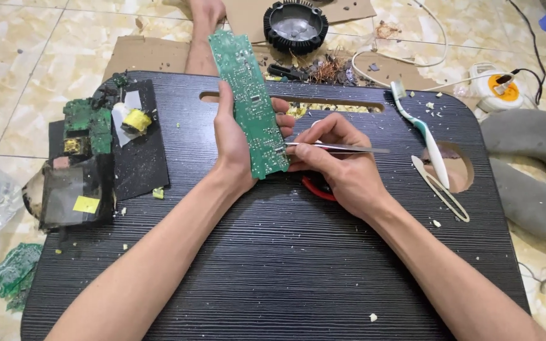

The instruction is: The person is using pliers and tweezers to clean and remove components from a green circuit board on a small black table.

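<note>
Out at nine o'clock sits a heap of broken green board pieces [86, 123] on the black lap table [285, 265]. My left hand [235, 148] is clamped round the long green circuit board [249, 104], holding it upright at centre. My right hand [336, 161] pinches metal tweezers [339, 148], tips touching the board's lower edge. At three o'clock lie a toothbrush [421, 129] and white snips [440, 188], well apart from my hands.

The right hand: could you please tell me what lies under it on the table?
A red curved piece shows beneath the right hand, resting on the black table. The hand covers most of it.
</note>
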